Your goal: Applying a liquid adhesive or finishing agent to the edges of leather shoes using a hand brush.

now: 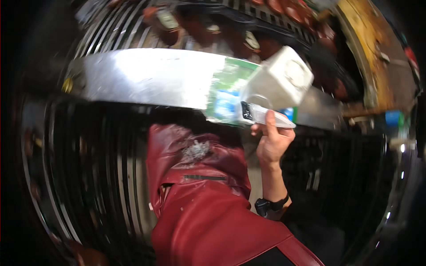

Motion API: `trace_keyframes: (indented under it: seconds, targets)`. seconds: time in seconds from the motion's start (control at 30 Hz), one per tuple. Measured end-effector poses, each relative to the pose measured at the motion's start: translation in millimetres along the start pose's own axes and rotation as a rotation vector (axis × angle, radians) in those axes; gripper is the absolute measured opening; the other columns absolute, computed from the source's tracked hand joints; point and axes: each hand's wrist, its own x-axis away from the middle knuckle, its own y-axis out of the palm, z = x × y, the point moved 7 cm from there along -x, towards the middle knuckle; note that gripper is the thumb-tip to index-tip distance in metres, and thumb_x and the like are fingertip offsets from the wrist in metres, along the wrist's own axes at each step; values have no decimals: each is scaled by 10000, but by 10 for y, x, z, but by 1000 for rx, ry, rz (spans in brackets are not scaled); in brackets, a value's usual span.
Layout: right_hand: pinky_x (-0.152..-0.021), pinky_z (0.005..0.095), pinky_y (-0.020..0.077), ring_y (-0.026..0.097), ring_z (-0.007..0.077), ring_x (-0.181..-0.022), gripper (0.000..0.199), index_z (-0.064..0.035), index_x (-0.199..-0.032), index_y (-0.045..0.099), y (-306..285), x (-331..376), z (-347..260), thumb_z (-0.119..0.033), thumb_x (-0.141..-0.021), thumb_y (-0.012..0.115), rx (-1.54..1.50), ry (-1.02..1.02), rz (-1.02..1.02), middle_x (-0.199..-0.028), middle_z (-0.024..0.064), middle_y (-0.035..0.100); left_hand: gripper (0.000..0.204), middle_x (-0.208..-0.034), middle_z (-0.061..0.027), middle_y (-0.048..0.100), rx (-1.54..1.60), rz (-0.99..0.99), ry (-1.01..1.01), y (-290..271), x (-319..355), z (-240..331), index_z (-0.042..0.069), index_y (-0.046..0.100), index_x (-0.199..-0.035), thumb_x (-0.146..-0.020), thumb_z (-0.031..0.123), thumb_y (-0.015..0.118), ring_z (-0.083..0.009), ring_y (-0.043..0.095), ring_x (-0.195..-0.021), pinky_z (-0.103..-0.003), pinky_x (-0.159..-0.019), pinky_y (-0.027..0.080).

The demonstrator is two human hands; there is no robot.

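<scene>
My right hand [275, 141] is closed, thumb on top, around a pale, flat, wedge-shaped piece [270, 116] with a dark patch at its left end. Just beyond the hand is a white block-like object [280, 80] with rounded corners and a round mark on one face. It looks tilted; whether the hand also touches it I cannot tell. Beneath these lies a green and blue plastic package [227, 95], blurred, on a long shiny metal board [151, 73]. My left hand is out of view.
A red apron [204, 199] with a whitish smudge covers my lap. Dark metal bars [106, 164] run on both sides. Reddish-brown rounded objects [195, 29], some with pale tags, stand behind the board. A wooden plank [361, 40] is at the far right.
</scene>
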Motion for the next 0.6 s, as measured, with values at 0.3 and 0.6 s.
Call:
trace_keyframes:
  seconds: [0.3,0.6]
  targets:
    - [-677,323,542,694,202,-772,104,37,-988,764,-203,-9,-164,-45,-929,791,669,-456,-7,-876,131,738,523,-1437,-180,619,65,-442,207,1955,-2115,-151,-62,492,-1471,-1048,244,509,-294,618,-1293,-422,-1123,453]
    - [-472,271,505,655,140,-568,229,33,-983,716,-104,34,193,-193,-1018,721,-163,342,154,-787,94,722,485,-1432,-217,613,142,-671,347,7349,-91,692,-54,509,-1431,-1050,242,551,-328,617,-1299,-459,-1139,441]
